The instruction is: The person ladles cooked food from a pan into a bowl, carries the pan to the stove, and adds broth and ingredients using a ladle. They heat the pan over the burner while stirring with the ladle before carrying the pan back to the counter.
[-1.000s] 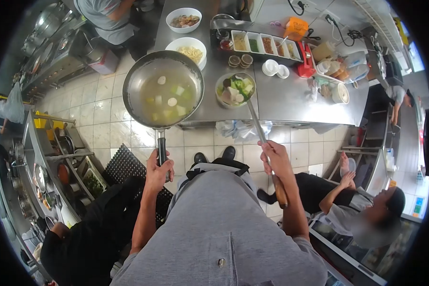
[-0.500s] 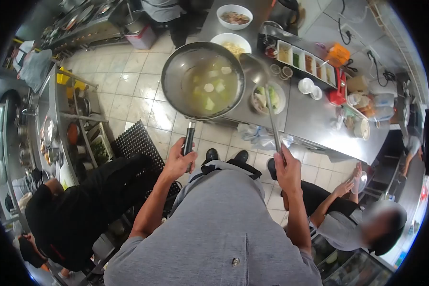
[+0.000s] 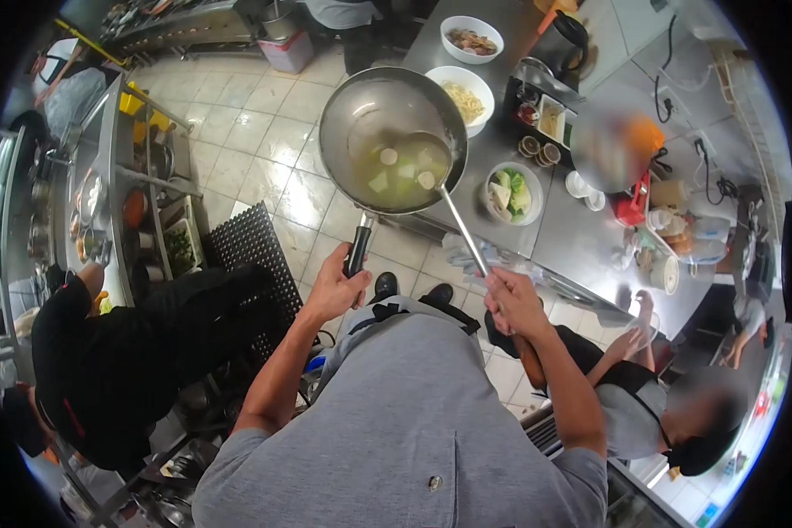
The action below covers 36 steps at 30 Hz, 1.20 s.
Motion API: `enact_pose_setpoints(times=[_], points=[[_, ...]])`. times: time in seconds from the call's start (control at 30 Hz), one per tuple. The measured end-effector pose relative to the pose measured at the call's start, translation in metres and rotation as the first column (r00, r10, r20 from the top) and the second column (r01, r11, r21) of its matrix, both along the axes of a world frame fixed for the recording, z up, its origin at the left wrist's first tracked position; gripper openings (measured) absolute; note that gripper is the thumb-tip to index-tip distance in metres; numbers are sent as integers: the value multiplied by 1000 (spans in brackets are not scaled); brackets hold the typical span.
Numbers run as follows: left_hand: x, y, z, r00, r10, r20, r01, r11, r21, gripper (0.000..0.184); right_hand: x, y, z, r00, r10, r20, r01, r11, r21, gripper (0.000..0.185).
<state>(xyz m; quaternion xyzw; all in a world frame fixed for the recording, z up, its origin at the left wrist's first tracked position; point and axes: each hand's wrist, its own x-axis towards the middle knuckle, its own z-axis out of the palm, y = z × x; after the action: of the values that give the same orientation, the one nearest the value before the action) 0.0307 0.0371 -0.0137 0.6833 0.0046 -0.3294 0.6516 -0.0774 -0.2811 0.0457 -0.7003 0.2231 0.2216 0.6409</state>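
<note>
Ladle [image 3: 467, 231] slants forward-left — head inside the pan [image 3: 392, 95].

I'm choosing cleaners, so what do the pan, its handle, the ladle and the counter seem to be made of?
Pan: metal, possibly steel; grey with a soft sheen inside.
Pan handle: probably hard plastic; black with a slight shine.
Ladle: metal shaft, bright and reflective; its brown end looks like wood.
Counter: likely stainless steel, judging by its smooth grey surface and glare.
</note>
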Motion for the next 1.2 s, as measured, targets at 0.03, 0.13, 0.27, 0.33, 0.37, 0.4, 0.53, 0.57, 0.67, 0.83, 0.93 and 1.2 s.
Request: enact_pose_setpoints(times=[0.03,0.13,0.27,0.33,0.37,0.4,0.53,0.57,0.67,0.83,0.93,1.2], points=[[0,2,-2,1000,-10,7,9,1000,24,30,-2,7,0,999,-30,-32,34,992,122,36],[0,5,1,1000,-23,17,21,996,81,31,5,28,10,992,-54,-115,84,958,276,37],[0,6,-1,1000,-11,15,9,994,112,26,14,48,19,993,-40,-113,81,921,382,38],[-1,6,-2,1000,-10,25,7,994,113,25,18,59,23,992,-23,-124,71,918,389,36],[-2,4,0,1000,0,16,-2,994,112,25,20,63,26,994,-17,-111,60,915,399,36],[-1,4,0,1000,-21,23,18,993,113,25,23,66,28,994,-37,-104,76,913,401,36],[-5,3,-20,998,52,-31,-49,996,77,35,22,68,26,997,28,-74,-1,943,334,33],[-9,0,-20,994,113,-11,-111,988,111,39,18,68,20,997,30,-65,-10,959,282,30],[2,7,-32,990,137,-23,-135,988,73,38,19,71,-1,994,48,94,-73,958,277,23],[6,14,-17,999,34,39,-32,999,-38,33,11,73,37,985,69,155,-88,989,119,32],[6,4,-7,991,130,12,-130,991,-16,36,9,76,22,977,65,202,-86,991,99,30],[3,-14,9,1000,8,-17,-9,1000,-28,29,-2,54,57,984,159,85,-166,983,80,24]])
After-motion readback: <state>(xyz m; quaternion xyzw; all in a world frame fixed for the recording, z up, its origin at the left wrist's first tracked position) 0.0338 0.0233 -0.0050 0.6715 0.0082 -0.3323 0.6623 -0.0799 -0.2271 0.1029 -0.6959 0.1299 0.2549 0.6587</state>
